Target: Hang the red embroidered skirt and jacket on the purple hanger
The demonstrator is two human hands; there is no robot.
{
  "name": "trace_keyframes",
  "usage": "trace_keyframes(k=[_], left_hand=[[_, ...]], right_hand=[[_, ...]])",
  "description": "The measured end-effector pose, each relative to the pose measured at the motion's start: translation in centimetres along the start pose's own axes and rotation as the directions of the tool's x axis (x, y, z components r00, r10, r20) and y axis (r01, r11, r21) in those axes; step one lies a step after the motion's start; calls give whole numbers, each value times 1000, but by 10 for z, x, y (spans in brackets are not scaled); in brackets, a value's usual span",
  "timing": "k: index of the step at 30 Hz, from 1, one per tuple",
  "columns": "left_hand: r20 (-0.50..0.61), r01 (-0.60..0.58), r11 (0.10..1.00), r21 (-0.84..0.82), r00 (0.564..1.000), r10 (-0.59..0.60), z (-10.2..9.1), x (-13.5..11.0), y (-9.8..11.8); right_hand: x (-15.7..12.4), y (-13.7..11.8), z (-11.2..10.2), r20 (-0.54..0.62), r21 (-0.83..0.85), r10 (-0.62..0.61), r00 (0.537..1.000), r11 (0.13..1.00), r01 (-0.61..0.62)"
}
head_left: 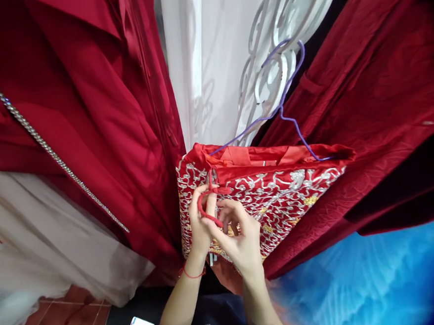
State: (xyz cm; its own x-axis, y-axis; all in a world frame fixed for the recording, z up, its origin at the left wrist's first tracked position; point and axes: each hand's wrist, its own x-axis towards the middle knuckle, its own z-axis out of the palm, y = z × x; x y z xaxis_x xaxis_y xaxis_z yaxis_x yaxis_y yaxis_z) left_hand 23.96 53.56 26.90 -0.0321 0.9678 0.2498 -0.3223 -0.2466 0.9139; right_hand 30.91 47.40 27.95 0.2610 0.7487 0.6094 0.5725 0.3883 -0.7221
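The garment (284, 190) has a glossy satin edge (252, 170) and rough, metallic-looking embroidery (297, 178); the cord (201, 209) looks like matt cloth.

Likely a dress shop: gowns (98, 116), purple hanger (281, 107)

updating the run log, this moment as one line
left fingers: holding red cord | right fingers: touching red cord | garment: on purple hanger

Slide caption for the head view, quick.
Left hand and right hand handling a red cord by a silver-embroidered red garment on a purple hanger.
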Motion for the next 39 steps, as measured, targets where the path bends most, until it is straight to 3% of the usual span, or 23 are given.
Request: trace_keyframes(k=[5,15,18,21,24,27,30,33,37,39], left_hand=[[4,-59,997,-40,998,59,6,-14,-1],[-61,-199,979,-39,979,197,6,-15,-4],[-57,-201,979,-44,978,198,7,-15,-6],[-66,-182,983,-31,981,180,8,-14,-6],[-83,-175,984,-16,981,173,7,-13,-6],[-66,-132,991,-29,989,129,5,-14,-9],[-61,-95,993,-65,994,91,4,-14,-14],[-75,-98,992,-75,993,92,3,-11,-16],[-32,-38,996,-76,999,36,1,-1,-13],[5,-4,997,-73,1000,5,0,3,-11]], right_hand=[[9,-5,0,-147,33,29,989,999,-24],[42,0,8,-95,96,-21,995,995,31],[52,-1,7,-96,12,-108,990,994,110],[57,-5,2,25,-168,-164,986,972,165],[56,-10,-4,128,-356,-147,981,916,184],[52,-12,-8,178,-408,-82,981,901,150],[47,-8,-11,236,-323,-32,971,940,109],[43,6,-12,279,-92,-43,959,993,72],[42,33,-8,63,183,34,997,982,-45],[44,44,-4,117,216,59,991,973,-84]])
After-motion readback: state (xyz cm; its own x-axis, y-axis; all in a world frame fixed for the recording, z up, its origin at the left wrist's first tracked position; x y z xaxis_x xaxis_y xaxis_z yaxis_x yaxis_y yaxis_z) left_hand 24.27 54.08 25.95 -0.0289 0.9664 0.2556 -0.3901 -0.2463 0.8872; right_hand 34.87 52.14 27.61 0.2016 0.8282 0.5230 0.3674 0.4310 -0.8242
